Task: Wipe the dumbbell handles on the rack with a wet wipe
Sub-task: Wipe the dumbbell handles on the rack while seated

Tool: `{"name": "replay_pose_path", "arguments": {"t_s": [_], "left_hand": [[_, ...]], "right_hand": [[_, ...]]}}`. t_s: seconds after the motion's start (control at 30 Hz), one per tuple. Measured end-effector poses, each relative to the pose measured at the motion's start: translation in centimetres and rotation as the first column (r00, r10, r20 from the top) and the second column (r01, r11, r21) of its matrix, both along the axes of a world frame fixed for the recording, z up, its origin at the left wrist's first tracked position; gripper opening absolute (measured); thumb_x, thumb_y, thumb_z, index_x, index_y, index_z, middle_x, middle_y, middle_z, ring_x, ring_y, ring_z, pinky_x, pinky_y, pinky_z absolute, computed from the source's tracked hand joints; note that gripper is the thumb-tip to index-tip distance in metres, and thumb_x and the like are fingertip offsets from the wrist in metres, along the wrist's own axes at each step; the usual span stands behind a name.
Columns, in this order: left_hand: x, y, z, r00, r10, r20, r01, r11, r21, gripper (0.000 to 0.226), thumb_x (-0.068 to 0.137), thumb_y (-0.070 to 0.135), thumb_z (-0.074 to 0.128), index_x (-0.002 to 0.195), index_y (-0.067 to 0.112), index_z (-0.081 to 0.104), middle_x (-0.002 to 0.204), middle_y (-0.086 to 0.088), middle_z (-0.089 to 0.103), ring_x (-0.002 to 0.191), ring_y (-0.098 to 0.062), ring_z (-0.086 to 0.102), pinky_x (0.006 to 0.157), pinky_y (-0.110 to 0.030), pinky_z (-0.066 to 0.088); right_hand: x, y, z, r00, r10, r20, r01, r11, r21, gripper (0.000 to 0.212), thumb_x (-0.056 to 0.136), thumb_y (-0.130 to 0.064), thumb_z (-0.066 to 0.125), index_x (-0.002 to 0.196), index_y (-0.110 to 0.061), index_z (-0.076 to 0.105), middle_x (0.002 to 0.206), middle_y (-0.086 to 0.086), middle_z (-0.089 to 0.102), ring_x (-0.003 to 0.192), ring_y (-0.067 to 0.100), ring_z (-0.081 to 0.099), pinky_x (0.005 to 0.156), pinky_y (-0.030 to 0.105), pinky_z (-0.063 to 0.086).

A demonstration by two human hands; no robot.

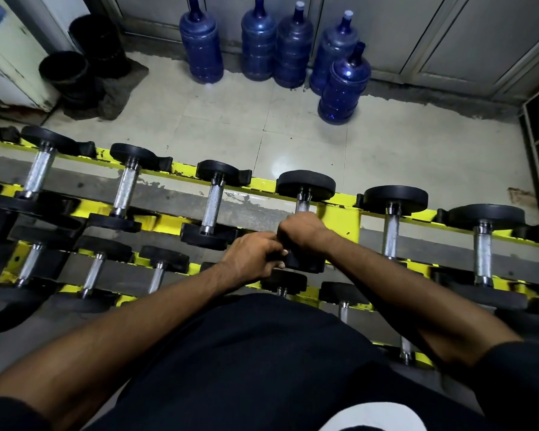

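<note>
A yellow rack [339,217] carries rows of black dumbbells with knurled steel handles. My right hand [302,230] is curled round the handle of the fourth dumbbell [305,185] on the top row, covering most of it; only a short piece of handle [302,206] shows above my knuckles. My left hand [252,255] sits just left of it, its fingers curled against the near black end [305,264] of that dumbbell. No wet wipe shows; anything under my right hand is hidden.
Other dumbbells lie to the left [213,206] and right [391,231] on the top row, with smaller ones on lower rows [94,269]. Several blue water jugs [344,85] stand on the tiled floor behind the rack. Black buckets [66,73] stand far left.
</note>
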State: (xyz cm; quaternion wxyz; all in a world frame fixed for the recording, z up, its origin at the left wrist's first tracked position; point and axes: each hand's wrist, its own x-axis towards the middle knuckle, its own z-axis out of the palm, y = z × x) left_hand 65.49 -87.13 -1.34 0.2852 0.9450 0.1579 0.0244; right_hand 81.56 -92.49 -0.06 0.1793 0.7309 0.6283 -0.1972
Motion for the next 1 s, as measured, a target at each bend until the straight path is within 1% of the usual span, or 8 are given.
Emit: {"name": "replay_pose_path", "arguments": {"t_s": [0.07,0.13,0.23,0.43,0.53,0.7,0.87,1.0], "left_hand": [[0.0,0.0,0.0,1.000,0.005,-0.010,-0.005,1.000,-0.001,0.025,0.081,0.040,0.079,0.101,0.024,0.078,0.101,0.010,0.070,0.090,-0.016,0.067,0.073,-0.034,0.057],[0.1,0.1,0.1,1.000,0.009,-0.015,-0.009,1.000,-0.003,0.025,0.081,0.041,0.079,0.101,0.025,0.078,0.101,0.011,0.070,0.090,-0.016,0.067,0.073,-0.034,0.057],[0.1,0.2,0.0,1.000,0.004,-0.024,-0.004,1.000,-0.009,0.026,0.081,0.042,0.079,0.101,0.026,0.078,0.101,0.011,0.070,0.091,-0.016,0.067,0.073,-0.036,0.057],[0.5,0.6,0.3,0.998,-0.019,-0.053,0.016,0.998,-0.056,0.028,0.076,0.038,0.084,0.100,0.027,0.077,0.096,0.009,0.070,0.087,-0.015,0.066,0.073,-0.037,0.057],[0.6,0.6,0.6,0.998,-0.019,-0.066,0.014,0.997,-0.076,0.028,0.075,0.037,0.086,0.099,0.025,0.078,0.098,0.011,0.071,0.088,-0.010,0.065,0.076,-0.034,0.056],[0.7,0.8,0.7,0.995,-0.016,-0.095,0.008,0.997,-0.079,0.029,0.073,0.039,0.086,0.098,0.027,0.078,0.092,0.013,0.068,0.086,-0.009,0.063,0.076,-0.033,0.056],[1.2,1.0,1.4,0.987,-0.041,-0.156,0.032,0.998,-0.063,0.028,0.074,0.040,0.086,0.096,0.026,0.077,0.093,0.012,0.067,0.086,-0.008,0.061,0.077,-0.034,0.055],[1.5,1.1,1.7,0.981,-0.052,-0.186,0.041,0.997,-0.065,0.029,0.073,0.039,0.086,0.097,0.026,0.076,0.093,0.010,0.067,0.086,-0.009,0.061,0.076,-0.032,0.054]], "right_hand": [[-0.1,0.7,0.4,0.999,0.034,-0.003,-0.034,0.996,-0.087,0.016,0.092,-0.026,0.062,0.100,-0.017,0.071,0.092,0.004,0.067,0.087,0.027,0.065,0.064,0.031,0.044],[0.3,1.0,1.0,0.997,0.040,-0.065,-0.047,0.993,-0.111,0.011,0.089,-0.026,0.067,0.096,-0.019,0.071,0.083,0.001,0.064,0.081,0.023,0.064,0.060,0.028,0.043],[1.1,0.2,1.6,0.994,0.063,-0.092,-0.061,0.998,0.028,0.013,0.084,-0.028,0.072,0.095,-0.023,0.074,0.080,0.001,0.066,0.077,0.024,0.064,0.058,0.027,0.043],[1.3,-2.5,0.3,0.982,-0.009,-0.187,0.056,0.967,0.248,0.020,0.087,-0.027,0.064,0.106,-0.023,0.067,0.104,0.003,0.067,0.094,0.027,0.063,0.063,0.030,0.041],[1.5,-3.2,0.2,0.978,-0.087,-0.190,0.136,0.954,0.266,0.027,0.089,-0.028,0.064,0.117,-0.027,0.067,0.109,0.001,0.062,0.098,0.026,0.062,0.065,0.031,0.043],[2.0,-3.2,0.3,0.978,-0.121,-0.168,0.149,0.974,0.170,0.024,0.084,-0.032,0.073,0.109,-0.032,0.073,0.104,0.000,0.072,0.091,0.023,0.067,0.063,0.027,0.043],[2.6,-2.7,0.4,0.974,-0.200,-0.105,0.224,0.908,0.355,0.024,0.087,-0.026,0.067,0.110,-0.030,0.073,0.108,-0.005,0.067,0.099,0.024,0.065,0.069,0.030,0.047],[2.1,-3.2,0.2,0.977,-0.130,-0.170,0.163,0.967,0.196,0.018,0.087,-0.036,0.069,0.099,-0.024,0.074,0.092,0.004,0.069,0.076,0.026,0.062,0.060,0.029,0.044]]}}
